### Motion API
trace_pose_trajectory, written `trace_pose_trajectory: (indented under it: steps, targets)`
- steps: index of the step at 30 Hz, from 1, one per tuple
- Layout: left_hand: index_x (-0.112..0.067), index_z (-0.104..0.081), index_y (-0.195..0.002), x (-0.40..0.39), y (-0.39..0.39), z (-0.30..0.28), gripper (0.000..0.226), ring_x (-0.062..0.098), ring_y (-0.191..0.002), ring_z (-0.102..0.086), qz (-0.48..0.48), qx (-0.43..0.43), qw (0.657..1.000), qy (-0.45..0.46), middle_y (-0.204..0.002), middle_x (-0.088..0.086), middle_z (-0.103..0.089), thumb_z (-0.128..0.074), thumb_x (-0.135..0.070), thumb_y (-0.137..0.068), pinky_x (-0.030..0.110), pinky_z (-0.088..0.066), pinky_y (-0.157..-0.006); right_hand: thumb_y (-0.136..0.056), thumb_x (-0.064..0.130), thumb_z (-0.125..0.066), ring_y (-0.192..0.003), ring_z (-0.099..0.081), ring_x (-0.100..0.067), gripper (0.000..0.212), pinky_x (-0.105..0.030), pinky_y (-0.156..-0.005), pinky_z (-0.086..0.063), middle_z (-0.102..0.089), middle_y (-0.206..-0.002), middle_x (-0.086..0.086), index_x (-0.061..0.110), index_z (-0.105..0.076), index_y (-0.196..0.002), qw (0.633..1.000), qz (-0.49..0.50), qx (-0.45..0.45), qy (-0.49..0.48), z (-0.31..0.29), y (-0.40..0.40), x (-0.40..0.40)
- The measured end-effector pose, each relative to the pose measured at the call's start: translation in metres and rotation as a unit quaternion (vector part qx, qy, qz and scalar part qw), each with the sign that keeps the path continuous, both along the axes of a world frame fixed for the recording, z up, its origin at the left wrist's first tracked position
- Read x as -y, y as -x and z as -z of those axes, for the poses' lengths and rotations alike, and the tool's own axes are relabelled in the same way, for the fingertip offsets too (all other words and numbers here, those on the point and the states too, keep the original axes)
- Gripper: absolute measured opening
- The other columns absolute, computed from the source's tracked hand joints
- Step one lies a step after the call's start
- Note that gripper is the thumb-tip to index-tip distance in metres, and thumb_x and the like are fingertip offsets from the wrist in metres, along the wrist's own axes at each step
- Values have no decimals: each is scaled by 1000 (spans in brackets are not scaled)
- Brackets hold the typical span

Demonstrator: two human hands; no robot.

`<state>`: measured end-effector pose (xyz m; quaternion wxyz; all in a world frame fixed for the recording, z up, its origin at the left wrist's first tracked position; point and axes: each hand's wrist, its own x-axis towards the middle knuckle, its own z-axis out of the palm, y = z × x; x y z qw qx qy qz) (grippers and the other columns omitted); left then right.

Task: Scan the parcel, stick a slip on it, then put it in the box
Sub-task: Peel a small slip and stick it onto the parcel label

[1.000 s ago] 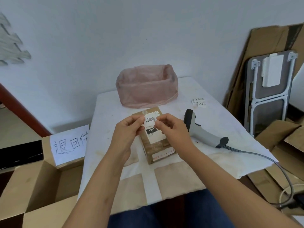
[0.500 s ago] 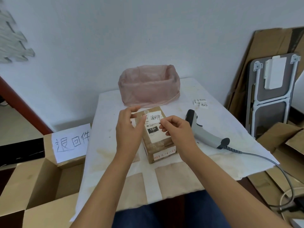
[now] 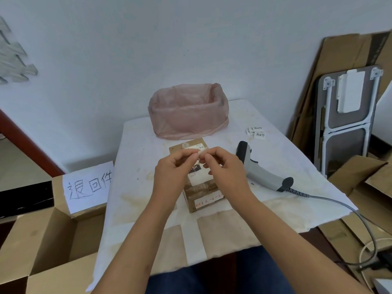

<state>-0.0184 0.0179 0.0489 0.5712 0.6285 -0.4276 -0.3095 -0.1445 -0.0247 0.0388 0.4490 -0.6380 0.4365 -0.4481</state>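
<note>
The parcel (image 3: pixel 204 200), a small brown carton with a white printed label, lies mid-table on the white cloth. Both hands hover just above its far half. My left hand (image 3: pixel 172 174) and my right hand (image 3: pixel 226 169) meet fingertip to fingertip, pinching a small white paper (image 3: pixel 199 154) between them. Whether it is a slip or a peeled backing I cannot tell. Handwriting shows on the parcel's top (image 3: pixel 201 147) just behind the fingers. The grey handheld scanner (image 3: pixel 262 172) lies on the cloth right of my right hand. An open cardboard box (image 3: pixel 51 232) stands left of the table.
A pink bag-lined bin (image 3: pixel 188 112) sits at the table's far edge. Several loose handwritten slips (image 3: pixel 255 131) lie at the far right. The scanner cable (image 3: pixel 331 201) trails off the right edge. Folded cardboard and a folded table lean against the right wall.
The handwritten slip went from being held over the parcel to lying on its top. My left hand came back in, and both hands now pinch a small white paper.
</note>
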Motion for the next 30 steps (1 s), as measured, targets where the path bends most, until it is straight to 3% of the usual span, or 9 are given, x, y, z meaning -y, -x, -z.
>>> trace_pose_trajectory:
  steps: [4,9,12,17,25,30]
  targets:
    - [-16,-78,-100,1,-2,0,13,4,-92,-72,9,-59,998,-13,-95,-4,-79,-70,-17,-90,14,-50,-78,-89,17,-62,-79,-66,-4,8,-24,-74,-55,-72,-84,8,18,-70,-90,1000,2,11,-2,-1,-2,2]
    - [-14,-78,-99,2,-3,1,17,9,-95,-71,13,-77,997,-16,-97,0,-78,-70,-27,-90,17,-49,-80,-88,23,-68,-76,-63,0,5,-10,-68,-48,-71,-82,8,18,-68,-89,1000,10,-16,22,0,-4,3]
    - [-11,-77,-98,3,-2,2,17,10,-95,-71,10,-89,996,-20,-96,1,-78,-69,-25,-91,19,-49,-82,-89,23,-68,-76,-62,1,6,-9,-68,-47,-71,-83,7,17,-68,-90,999,10,-29,37,1,-4,3]
    - [-9,-76,-96,3,-1,3,16,4,-86,-69,22,-91,995,-28,-97,5,-77,-68,-23,-92,9,-49,-71,-89,26,-68,-78,-62,1,6,-9,-69,-48,-71,-84,8,20,-67,-90,999,17,-28,26,3,-1,2]
    - [-17,-78,-95,1,0,4,15,2,-84,-70,22,-37,999,-32,-94,-1,-78,-66,-25,-93,10,-51,-69,-87,30,-69,-77,-62,3,13,-8,-69,-48,-72,-83,9,18,-71,-91,999,31,-33,22,2,2,3]
    - [-25,-78,-93,1,3,5,14,-2,-82,-70,2,37,999,-35,-90,-9,-77,-65,-30,-93,21,-52,-77,-88,30,-69,-78,-64,-1,13,-13,-70,-51,-72,-82,9,18,-72,-90,999,29,-37,23,2,1,3]
